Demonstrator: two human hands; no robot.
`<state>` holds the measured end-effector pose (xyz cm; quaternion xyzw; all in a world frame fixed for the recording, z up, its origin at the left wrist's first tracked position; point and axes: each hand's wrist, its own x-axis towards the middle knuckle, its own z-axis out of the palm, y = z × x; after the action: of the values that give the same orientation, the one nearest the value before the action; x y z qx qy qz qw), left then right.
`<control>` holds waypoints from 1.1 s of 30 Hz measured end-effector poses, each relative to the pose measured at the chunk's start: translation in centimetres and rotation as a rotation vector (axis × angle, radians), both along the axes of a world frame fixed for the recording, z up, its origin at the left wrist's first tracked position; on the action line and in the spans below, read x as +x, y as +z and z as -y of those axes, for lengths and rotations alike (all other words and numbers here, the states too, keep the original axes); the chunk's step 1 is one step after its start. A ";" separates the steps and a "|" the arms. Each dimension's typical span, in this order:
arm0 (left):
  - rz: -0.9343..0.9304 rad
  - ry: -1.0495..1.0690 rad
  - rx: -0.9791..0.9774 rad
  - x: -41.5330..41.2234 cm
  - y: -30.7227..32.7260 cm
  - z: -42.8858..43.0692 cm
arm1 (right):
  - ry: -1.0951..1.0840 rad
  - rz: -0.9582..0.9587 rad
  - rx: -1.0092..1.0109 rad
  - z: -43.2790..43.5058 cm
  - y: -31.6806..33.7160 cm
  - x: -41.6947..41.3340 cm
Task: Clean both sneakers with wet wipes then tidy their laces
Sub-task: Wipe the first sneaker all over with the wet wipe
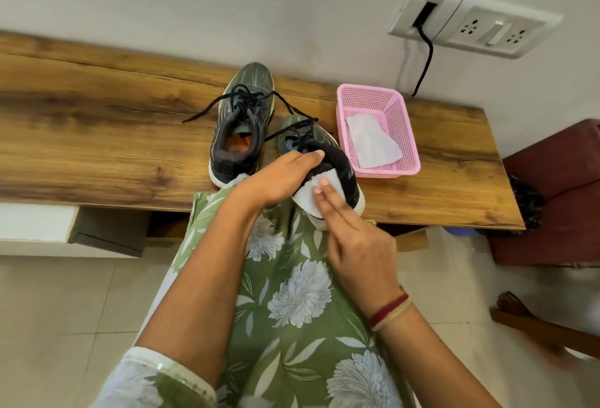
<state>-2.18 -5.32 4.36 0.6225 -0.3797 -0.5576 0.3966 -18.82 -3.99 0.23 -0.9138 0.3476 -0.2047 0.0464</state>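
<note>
So on the wooden desk (97, 121), the first sneaker (240, 128) sits by itself on the left, laces loose, nobody touching it. Right beside it, the left hand (279, 177) grips the second sneaker (349, 177) at the collar, heel hanging over the desk edge. The right hand (360, 245) presses a wet wipe (308, 195) flat against that heel with straight fingers. A pink basket (370, 95) holding a spare wipe (370, 144) is further right.

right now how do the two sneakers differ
The far sneaker stands untouched; the near sneaker is gripped by the left hand. The right hand presses a wipe on the near sneaker's heel; the far sneaker has none. Both are dark, with loose black laces, on the bench.
</note>
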 end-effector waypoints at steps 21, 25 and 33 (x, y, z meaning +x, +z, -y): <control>-0.064 -0.063 0.133 0.7 -0.5 0.6 | 0.238 -0.179 -0.229 2.3 1.1 -1.3; -0.001 -0.119 0.170 1.1 -0.8 0.6 | 0.144 -0.144 -0.188 1.7 0.7 0.6; -0.059 -0.161 0.164 1.5 -1.5 1.0 | 0.157 -0.166 -0.184 1.1 0.6 -2.5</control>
<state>-0.70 -6.35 2.84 0.6038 -0.3697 -0.6349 0.3093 -21.30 -5.04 0.85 -0.9524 0.2573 -0.1553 -0.0503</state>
